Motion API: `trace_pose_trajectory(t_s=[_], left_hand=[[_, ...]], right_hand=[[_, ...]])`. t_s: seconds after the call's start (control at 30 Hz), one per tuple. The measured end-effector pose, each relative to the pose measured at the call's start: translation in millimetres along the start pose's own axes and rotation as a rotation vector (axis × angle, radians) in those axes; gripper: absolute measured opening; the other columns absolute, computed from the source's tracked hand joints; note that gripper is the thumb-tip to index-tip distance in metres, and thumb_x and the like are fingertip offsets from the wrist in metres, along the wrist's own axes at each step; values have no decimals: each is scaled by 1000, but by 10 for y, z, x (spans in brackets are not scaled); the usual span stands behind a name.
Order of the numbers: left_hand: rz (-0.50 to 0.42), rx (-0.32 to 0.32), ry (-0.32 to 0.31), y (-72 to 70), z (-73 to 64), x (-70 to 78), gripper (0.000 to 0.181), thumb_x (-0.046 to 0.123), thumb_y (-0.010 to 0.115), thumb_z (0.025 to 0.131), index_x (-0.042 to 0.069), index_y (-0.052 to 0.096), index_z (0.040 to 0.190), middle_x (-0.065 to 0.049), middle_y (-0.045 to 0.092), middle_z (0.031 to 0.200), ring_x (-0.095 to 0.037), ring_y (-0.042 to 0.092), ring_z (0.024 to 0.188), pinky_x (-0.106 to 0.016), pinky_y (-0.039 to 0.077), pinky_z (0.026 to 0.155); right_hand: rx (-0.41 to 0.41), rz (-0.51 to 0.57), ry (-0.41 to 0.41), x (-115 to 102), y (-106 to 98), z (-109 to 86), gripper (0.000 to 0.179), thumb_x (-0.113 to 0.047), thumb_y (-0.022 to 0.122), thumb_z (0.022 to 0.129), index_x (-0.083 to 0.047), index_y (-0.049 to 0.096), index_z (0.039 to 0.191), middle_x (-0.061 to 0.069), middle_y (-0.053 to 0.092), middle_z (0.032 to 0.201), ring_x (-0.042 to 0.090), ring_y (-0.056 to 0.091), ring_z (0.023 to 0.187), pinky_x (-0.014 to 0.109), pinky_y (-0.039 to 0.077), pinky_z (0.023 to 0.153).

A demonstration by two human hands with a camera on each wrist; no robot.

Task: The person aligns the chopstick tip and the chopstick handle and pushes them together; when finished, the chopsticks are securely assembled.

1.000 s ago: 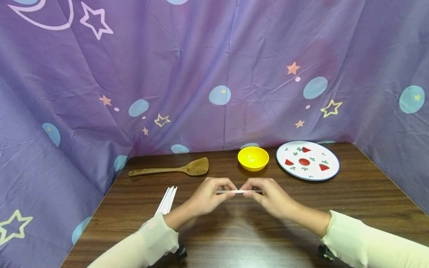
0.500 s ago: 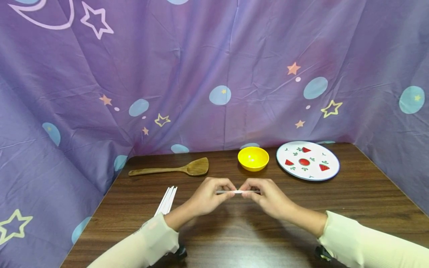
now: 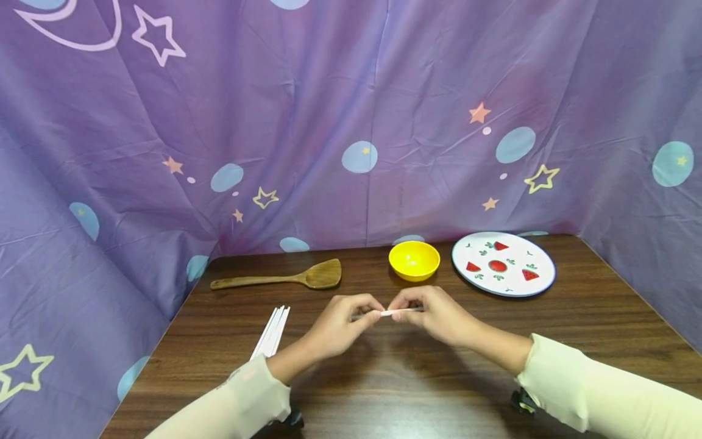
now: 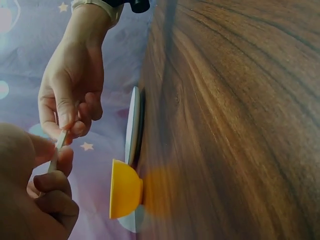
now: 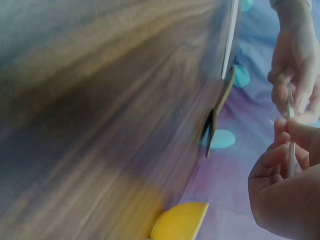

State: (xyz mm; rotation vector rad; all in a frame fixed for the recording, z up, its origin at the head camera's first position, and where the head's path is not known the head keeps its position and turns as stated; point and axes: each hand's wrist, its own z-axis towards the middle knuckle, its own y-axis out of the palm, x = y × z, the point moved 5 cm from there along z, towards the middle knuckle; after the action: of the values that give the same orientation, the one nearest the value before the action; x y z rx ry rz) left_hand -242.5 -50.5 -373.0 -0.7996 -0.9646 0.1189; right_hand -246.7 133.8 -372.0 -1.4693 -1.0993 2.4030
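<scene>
In the head view, a short, thin white stick [image 3: 386,313] is held in the air above the table, lying nearly level between both hands. My left hand [image 3: 339,326] pinches its left part with thumb and fingers. The right hand [image 3: 439,315] pinches the right part, its fingertips very close to the left ones. Only a small middle piece shows between them; fingers hide much of the rest. Both wrist views show the same pinch, the stick [image 5: 291,160] passing from one hand to the other. Several similar white sticks [image 3: 272,332] lie left of my left forearm, partly hidden by it.
Farther back on the brown wooden table [image 3: 384,390] lie a wooden spatula [image 3: 322,274] at left, a yellow bowl [image 3: 414,261] in the middle and a white plate [image 3: 512,286] with watermelon pictures at right. A purple curtain [image 3: 307,122] hangs behind and at the sides.
My right hand has shifted slightly left and up along with its forearm. The stick tilts a little now, its right end higher. The left hand has moved slightly left.
</scene>
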Motion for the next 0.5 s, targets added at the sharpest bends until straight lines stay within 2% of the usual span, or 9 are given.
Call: trace_pose_trajectory(t_s=[0.07,0.13,0.2,0.3,0.4,0.5], left_hand=[[-26,2,-21,-25,-17,-1,15,9,60,103,9,75,107,-3,73,86,-7,61,74,-21,51,66],[-42,7,-42,-46,-37,-8,18,5,57,103,8,74,109,-2,70,82,-6,53,67,-21,43,59],[-66,12,-61,-63,-63,-16,20,3,56,102,8,74,112,-2,70,83,-5,51,65,-21,42,58],[-132,3,-87,-69,-111,-43,21,1,55,103,6,71,116,-9,71,86,-6,52,62,-21,43,55],[-216,-25,-128,-52,-164,-70,22,1,56,103,4,67,121,-17,72,93,-11,59,61,-24,50,53],[-292,-46,-161,-23,-218,-83,24,0,58,102,1,63,126,-21,72,98,-23,69,70,-30,58,58]], right_hand=[[0,13,6,18,-27,30,4,-18,76,94,-15,76,97,-7,72,87,9,64,82,27,54,77],[5,38,28,45,-58,60,5,-18,77,93,-13,76,95,-6,70,84,10,62,75,26,52,69],[7,83,63,80,-83,91,6,-16,77,93,-11,75,95,-3,68,81,11,59,68,24,50,62],[23,186,121,132,-109,132,9,-11,75,94,-3,73,98,5,67,79,12,56,61,24,49,55],[62,335,169,164,-109,180,17,-4,72,94,7,68,107,12,68,82,14,64,67,26,56,60],[111,481,192,166,-72,250,28,4,68,95,14,59,118,12,70,86,16,70,75,29,61,68]])
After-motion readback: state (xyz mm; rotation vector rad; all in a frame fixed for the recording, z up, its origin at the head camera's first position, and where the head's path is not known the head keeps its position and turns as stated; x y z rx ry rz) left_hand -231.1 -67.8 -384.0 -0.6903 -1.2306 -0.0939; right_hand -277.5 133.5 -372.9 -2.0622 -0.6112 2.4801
